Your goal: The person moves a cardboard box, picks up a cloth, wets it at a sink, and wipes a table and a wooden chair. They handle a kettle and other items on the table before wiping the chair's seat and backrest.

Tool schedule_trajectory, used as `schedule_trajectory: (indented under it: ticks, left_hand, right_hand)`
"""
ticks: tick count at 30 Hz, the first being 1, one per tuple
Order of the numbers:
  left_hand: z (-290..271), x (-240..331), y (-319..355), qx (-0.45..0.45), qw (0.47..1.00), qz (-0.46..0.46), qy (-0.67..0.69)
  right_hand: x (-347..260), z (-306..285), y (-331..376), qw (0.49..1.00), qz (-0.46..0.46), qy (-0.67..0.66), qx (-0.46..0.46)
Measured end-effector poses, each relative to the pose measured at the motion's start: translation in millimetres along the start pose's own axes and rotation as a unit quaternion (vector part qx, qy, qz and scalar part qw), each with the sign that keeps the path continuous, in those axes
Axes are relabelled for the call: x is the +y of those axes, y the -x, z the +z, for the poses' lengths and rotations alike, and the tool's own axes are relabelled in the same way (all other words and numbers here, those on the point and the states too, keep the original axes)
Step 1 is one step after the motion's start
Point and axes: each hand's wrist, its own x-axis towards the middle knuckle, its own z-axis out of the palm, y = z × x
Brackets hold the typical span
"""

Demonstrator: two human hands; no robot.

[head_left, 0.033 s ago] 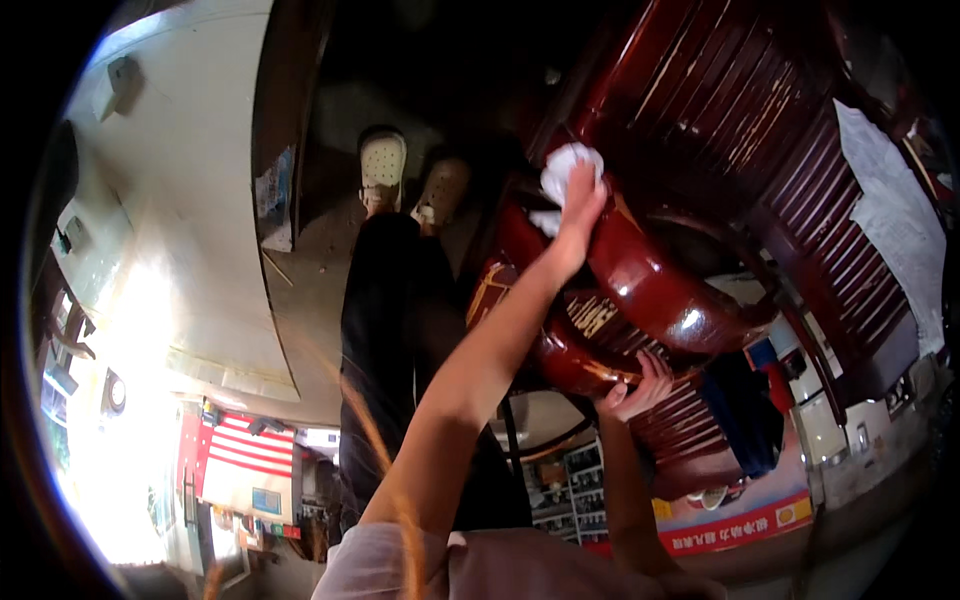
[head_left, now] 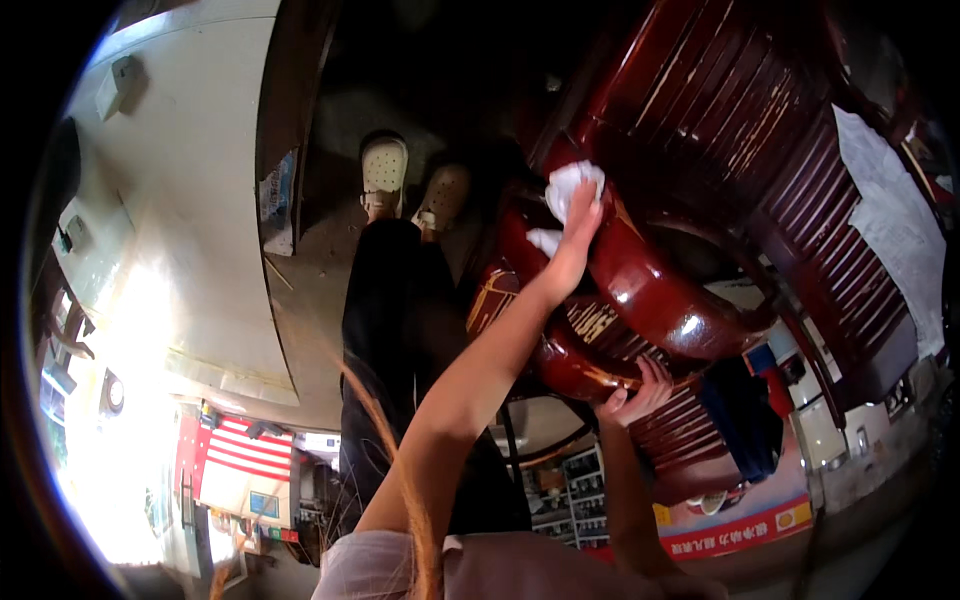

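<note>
My left hand (head_left: 580, 225) presses a crumpled white cloth (head_left: 573, 188) onto the far end of a glossy dark-red wooden armrest (head_left: 655, 290). Part of the cloth hangs out on the hand's left side. Nearer to me, my right hand (head_left: 643, 392) has its fingers bent over the edge of the chair's other armrest (head_left: 575, 370), with the thumb on the near side. Worn, pale patches show in the red finish. Between the armrests, part of the slatted seat (head_left: 595, 322) is visible.
A slatted dark-red wooden bench (head_left: 730, 100) stands beyond the chair, with a white sheet (head_left: 890, 200) at right. A large pale table (head_left: 190, 190) fills the left. My legs and light clogs (head_left: 384, 165) are between. Dark-blue cloth (head_left: 740, 420) hangs at the near right.
My left hand and the white cloth have shifted slightly toward me along the armrest. My right hand stays where it was.
</note>
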Motion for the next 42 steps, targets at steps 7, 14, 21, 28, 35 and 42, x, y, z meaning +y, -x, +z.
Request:
schedule_trajectory:
  ticks: [7,14,21,28,35,42]
  left_hand:
    - [-15.2,-45.9,-38.4,0.088,0.974,0.078,-0.193]
    - [-41.4,-17.4,-77.3,0.101,0.983,0.015,-0.152]
    - [-17.0,-37.8,-15.4,0.007,0.982,0.083,-0.168]
    - [-49.5,-18.6,-91.3,0.07,0.978,0.011,-0.194]
    - [-23.1,-32.1,-14.5,-0.031,0.989,0.105,-0.097]
    - [-52.5,-63.5,-95.0,0.144,0.983,0.106,-0.037]
  right_hand:
    - [0.7,2.7,0.6,1.0,-0.003,-0.018,-0.006]
    - [-2.4,3.7,-1.1,1.0,-0.012,-0.008,0.017]
    - [-1.6,2.3,-1.3,1.0,-0.017,-0.008,0.001]
    - [1.0,4.5,-1.0,0.999,-0.026,0.004,0.018]
    - [-0.4,1.2,1.3,1.0,0.004,-0.014,-0.014]
    - [3.8,3.6,2.1,1.0,-0.02,0.0,0.009]
